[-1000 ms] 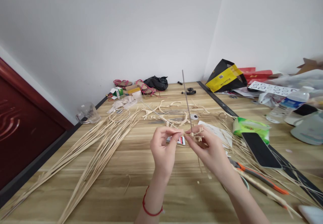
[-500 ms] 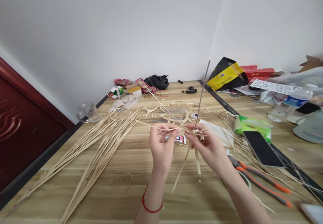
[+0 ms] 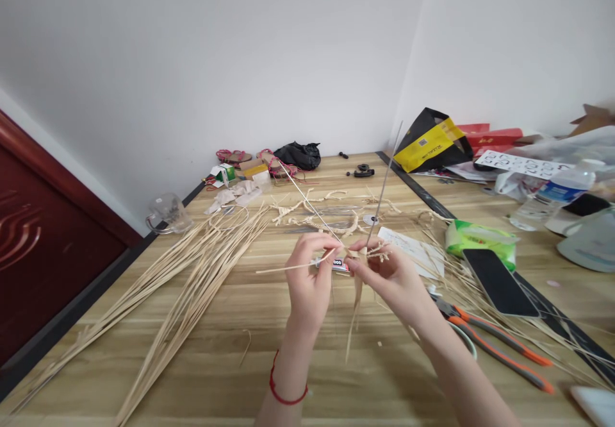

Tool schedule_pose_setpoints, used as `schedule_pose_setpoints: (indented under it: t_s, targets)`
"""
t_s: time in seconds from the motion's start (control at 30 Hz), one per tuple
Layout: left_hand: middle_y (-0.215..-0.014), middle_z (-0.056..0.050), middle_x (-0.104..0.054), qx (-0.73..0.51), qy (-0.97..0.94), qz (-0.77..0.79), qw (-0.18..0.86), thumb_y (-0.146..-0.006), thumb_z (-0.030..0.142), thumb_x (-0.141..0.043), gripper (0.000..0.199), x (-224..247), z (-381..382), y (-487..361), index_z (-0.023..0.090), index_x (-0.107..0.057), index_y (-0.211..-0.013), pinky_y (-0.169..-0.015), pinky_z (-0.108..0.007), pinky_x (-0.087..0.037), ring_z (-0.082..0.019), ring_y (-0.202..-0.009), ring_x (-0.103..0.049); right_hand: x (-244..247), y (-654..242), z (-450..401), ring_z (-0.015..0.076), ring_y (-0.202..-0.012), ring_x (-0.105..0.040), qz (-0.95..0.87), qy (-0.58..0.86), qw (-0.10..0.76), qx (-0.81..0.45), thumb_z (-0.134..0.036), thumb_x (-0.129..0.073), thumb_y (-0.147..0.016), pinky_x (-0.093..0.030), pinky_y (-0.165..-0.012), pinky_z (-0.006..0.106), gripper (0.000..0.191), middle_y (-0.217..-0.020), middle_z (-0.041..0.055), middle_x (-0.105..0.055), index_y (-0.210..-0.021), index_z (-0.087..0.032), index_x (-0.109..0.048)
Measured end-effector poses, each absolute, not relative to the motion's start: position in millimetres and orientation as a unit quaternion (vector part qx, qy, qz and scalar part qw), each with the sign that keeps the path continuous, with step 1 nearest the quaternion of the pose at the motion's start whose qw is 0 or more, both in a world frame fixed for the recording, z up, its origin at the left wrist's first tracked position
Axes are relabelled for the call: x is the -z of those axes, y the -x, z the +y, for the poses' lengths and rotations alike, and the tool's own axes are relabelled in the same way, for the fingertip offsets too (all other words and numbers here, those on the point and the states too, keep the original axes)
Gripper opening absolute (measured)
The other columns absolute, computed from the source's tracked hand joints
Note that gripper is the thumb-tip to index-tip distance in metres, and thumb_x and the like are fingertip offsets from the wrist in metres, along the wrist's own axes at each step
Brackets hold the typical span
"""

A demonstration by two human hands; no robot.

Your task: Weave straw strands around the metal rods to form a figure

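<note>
Two hands work close above the wooden tabletop: the left hand pinches a rattan-like strip, newly swung nearer the wearer, changing its angle to the fibre-wrapped rod clamped by the right hand.

the pliers have orange and grey handles.
</note>
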State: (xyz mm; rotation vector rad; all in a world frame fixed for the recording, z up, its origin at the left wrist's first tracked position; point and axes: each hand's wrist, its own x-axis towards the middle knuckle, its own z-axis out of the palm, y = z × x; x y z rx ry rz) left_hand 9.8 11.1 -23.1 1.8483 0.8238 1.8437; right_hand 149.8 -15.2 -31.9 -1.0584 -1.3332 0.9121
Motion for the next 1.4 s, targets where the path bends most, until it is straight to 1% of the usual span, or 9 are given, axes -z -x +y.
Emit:
schedule_pose_setpoints:
  t_s: [0.2,0.33,0.47,0.6,0.77,0.97,1.1,1.2,1.4]
  targets:
    - [-0.086,-0.002,-0.065,-0.640,-0.695,0.293,0.147,-0.085,0.012,-0.061,0.011,21,11,-9,0.022,-0.064,-0.087,-0.077,-0.031,-0.047,-0.017,-0.086,-0.060,30,-145,-16,0.0143,-0.062,-0.057,-0.565,0.471,0.572,-0.362,-0.040,-0.070,-0.077,-0.045,-0.055,0.028,0.025,-0.085,0.0052,-0.069,-0.089,-0.020,-0.063]
    - [-0.087,-0.002,-0.065,-0.633,-0.704,0.293,0.135,-0.084,0.011,-0.062,0.012,21,11,-8,0.022,-0.063,-0.088,-0.071,-0.028,-0.045,-0.017,-0.085,-0.059,30,-144,-17,0.0162,-0.067,-0.060,-0.551,0.468,0.573,-0.385,-0.044,-0.071,-0.077,-0.048,-0.060,0.030,0.028,-0.087,0.0067,-0.071,-0.087,-0.019,-0.063]
    - [-0.086,-0.001,-0.065,-0.637,-0.698,0.298,0.134,-0.083,0.010,-0.064,0.013,21,11,-8,0.021,-0.063,-0.090,-0.067,-0.026,-0.044,-0.015,-0.082,-0.059,31,-143,-16,0.0169,-0.066,-0.061,-0.544,0.464,0.579,-0.393,-0.047,-0.070,-0.077,-0.049,-0.061,0.030,0.030,-0.081,0.0055,-0.069,-0.083,-0.019,-0.062]
    - [-0.086,-0.002,-0.065,-0.639,-0.683,0.316,0.160,-0.083,0.013,-0.064,0.013,23,9,-9,0.021,-0.063,-0.092,-0.067,-0.026,-0.046,-0.014,-0.074,-0.056,32,-144,-16,0.0182,-0.071,-0.062,-0.551,0.462,0.574,-0.393,-0.048,-0.069,-0.079,-0.050,-0.065,0.031,0.029,-0.082,0.0053,-0.068,-0.083,-0.019,-0.062]
    - [-0.088,-0.002,-0.062,-0.643,-0.672,0.297,0.216,-0.084,0.012,-0.062,0.011,21,6,-11,0.021,-0.061,-0.091,-0.065,-0.024,-0.046,-0.013,-0.074,-0.055,32,-145,-16,0.0177,-0.069,-0.061,-0.562,0.467,0.558,-0.394,-0.047,-0.067,-0.080,-0.048,-0.062,0.030,0.028,-0.079,0.0044,-0.067,-0.084,-0.019,-0.063]
    - [-0.087,-0.002,-0.060,-0.643,-0.646,0.281,0.300,-0.083,0.013,-0.063,0.012,12,-1,-11,0.021,-0.061,-0.092,-0.067,-0.024,-0.046,-0.012,-0.075,-0.055,26,-151,-20,0.0189,-0.072,-0.060,-0.583,0.467,0.534,-0.396,-0.044,-0.065,-0.083,-0.047,-0.062,0.030,0.025,-0.076,0.0044,-0.066,-0.084,-0.019,-0.064]
    - [-0.087,-0.002,-0.058,-0.627,-0.652,0.249,0.346,-0.084,0.012,-0.062,0.012,9,-4,-9,0.021,-0.059,-0.091,-0.067,-0.024,-0.046,-0.012,-0.075,-0.054,23,-156,-21,0.0166,-0.067,-0.058,-0.592,0.464,0.528,-0.394,-0.043,-0.064,-0.083,-0.045,-0.059,0.029,0.023,-0.074,0.0032,-0.065,-0.083,-0.019,-0.062]
    - [-0.086,-0.002,-0.057,-0.621,-0.658,0.235,0.356,-0.084,0.011,-0.061,0.012,9,-5,-8,0.021,-0.059,-0.091,-0.067,-0.024,-0.046,-0.012,-0.077,-0.054,23,-158,-20,0.0154,-0.064,-0.057,-0.604,0.462,0.521,-0.387,-0.043,-0.064,-0.083,-0.045,-0.057,0.028,0.024,-0.075,0.0028,-0.065,-0.082,-0.020,-0.061]
    - [-0.085,-0.002,-0.059,-0.628,-0.660,0.249,0.328,-0.083,0.012,-0.063,0.012,11,-4,-10,0.021,-0.060,-0.090,-0.066,-0.023,-0.049,-0.012,-0.077,-0.058,22,-160,-21,0.0172,-0.067,-0.058,-0.602,0.468,0.525,-0.378,-0.043,-0.064,-0.083,-0.047,-0.060,0.030,0.023,-0.075,0.0037,-0.065,-0.082,-0.020,-0.062]
